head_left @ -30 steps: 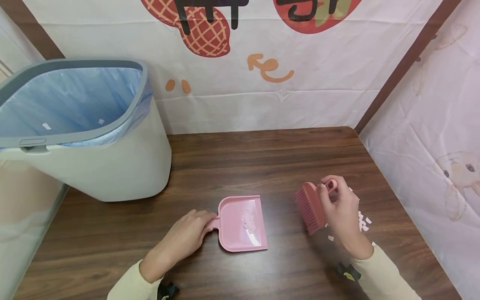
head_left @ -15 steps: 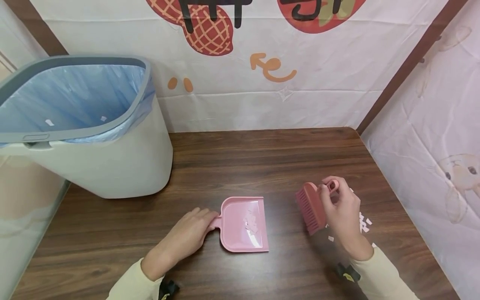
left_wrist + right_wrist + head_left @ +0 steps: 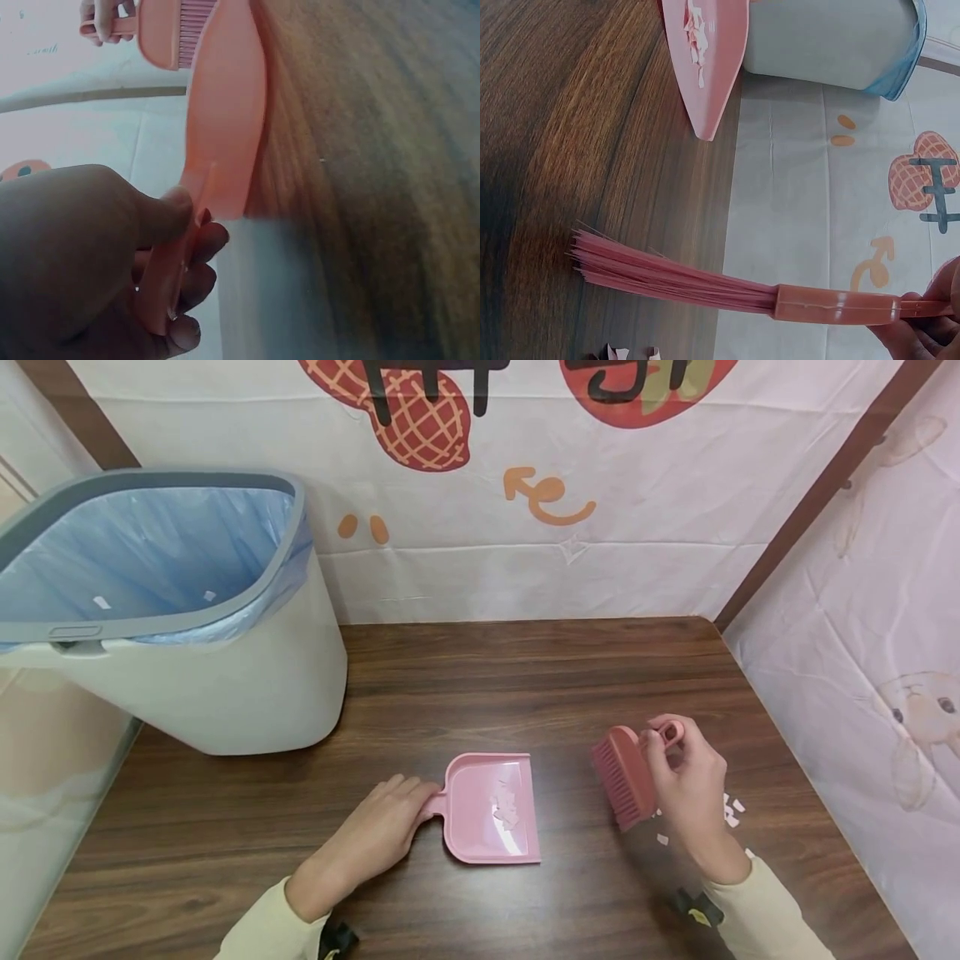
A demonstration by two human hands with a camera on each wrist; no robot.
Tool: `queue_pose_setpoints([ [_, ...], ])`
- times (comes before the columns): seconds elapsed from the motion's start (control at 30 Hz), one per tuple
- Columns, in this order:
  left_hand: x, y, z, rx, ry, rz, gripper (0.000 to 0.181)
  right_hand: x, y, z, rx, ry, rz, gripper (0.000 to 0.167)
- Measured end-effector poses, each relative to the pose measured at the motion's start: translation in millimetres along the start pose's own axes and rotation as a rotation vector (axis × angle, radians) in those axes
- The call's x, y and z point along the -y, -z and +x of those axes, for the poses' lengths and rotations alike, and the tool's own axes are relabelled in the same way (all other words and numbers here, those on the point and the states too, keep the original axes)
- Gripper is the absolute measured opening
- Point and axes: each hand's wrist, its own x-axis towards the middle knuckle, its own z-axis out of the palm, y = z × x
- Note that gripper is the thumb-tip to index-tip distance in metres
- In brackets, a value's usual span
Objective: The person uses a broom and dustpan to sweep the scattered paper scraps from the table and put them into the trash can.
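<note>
My left hand (image 3: 375, 831) grips the short handle of a pink dustpan (image 3: 476, 835), its open edge facing right. Small white paper scraps (image 3: 506, 806) lie in the pan. In the left wrist view the fingers and thumb (image 3: 177, 206) wrap the handle. To the right, my right hand (image 3: 692, 781) holds a pink hand brush (image 3: 630, 772) by its looped handle, bristles toward the dustpan. A gap of bare wood separates brush and pan. Loose paper bits (image 3: 732, 810) lie on the table beside and partly behind the right hand; some may be hidden by it.
At the left on the wooden table (image 3: 525, 677) stands a light grey trash bin (image 3: 262, 693) lined with a blue bag (image 3: 187, 543), a few white scraps inside. A printed cloth (image 3: 450, 568) hangs along the back, another along the right side.
The head view has shifted slightly. The dustpan, still in my left hand, has moved a little to the right toward the brush. My right hand and the brush have hardly moved.
</note>
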Motion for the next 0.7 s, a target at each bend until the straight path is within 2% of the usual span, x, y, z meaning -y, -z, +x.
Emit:
queue_pose_setpoints([
  [0.17,0.2,-1.7,-1.3,-0.018,-0.014,0.004,0.016,-1.1,1.0,0.6,0.006,0.002,-0.009,0.012],
  [0.33,0.6,-1.2,-1.2,-0.006,-0.01,0.003,0.019,-0.8,1.3,1.7,0.006,0.003,-0.018,0.012],
  [0.5,1.4,3.5,-0.6,0.004,-0.011,0.008,0.02,0.0,1.1,2.6,0.016,-0.01,-0.017,0.011],
  [0.7,3.6,11.4,-0.4,-0.006,-0.04,0.003,0.02,0.5,-0.4,3.4,0.02,-0.012,-0.012,0.011],
])
